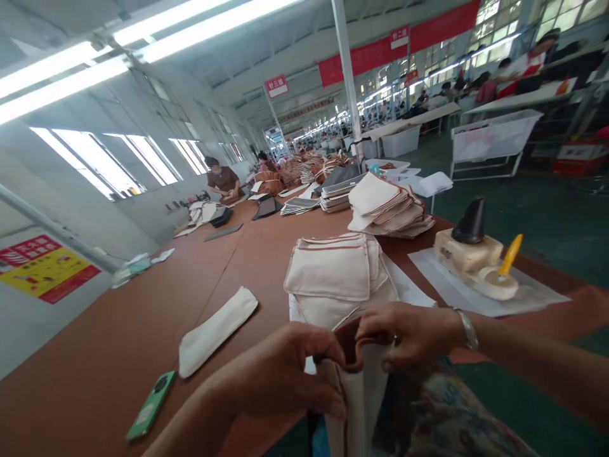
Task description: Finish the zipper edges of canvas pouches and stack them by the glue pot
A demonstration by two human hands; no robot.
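Between my hands, at the near table edge, is a cream fabric piece with a brown inner side (354,387), like a pouch with its mouth upward. My left hand (290,368) pinches its left rim between thumb and fingers. On the right rim, the fingers of my right hand (404,333) are bent over the edge with the thumb outside. The brown rim bows into a curve between the two grips. Just beyond lies a stack of cream stitched pieces (328,270) on white paper. A single cream piece (219,330) rests flat to the left.
A green phone (151,406) lies at the left on the brown table (109,355). At right, a glue container with a yellow-handled tool (495,273) stands on paper. More stacked pieces (387,206) sit farther back. A co-worker (224,179) is at the far left side.
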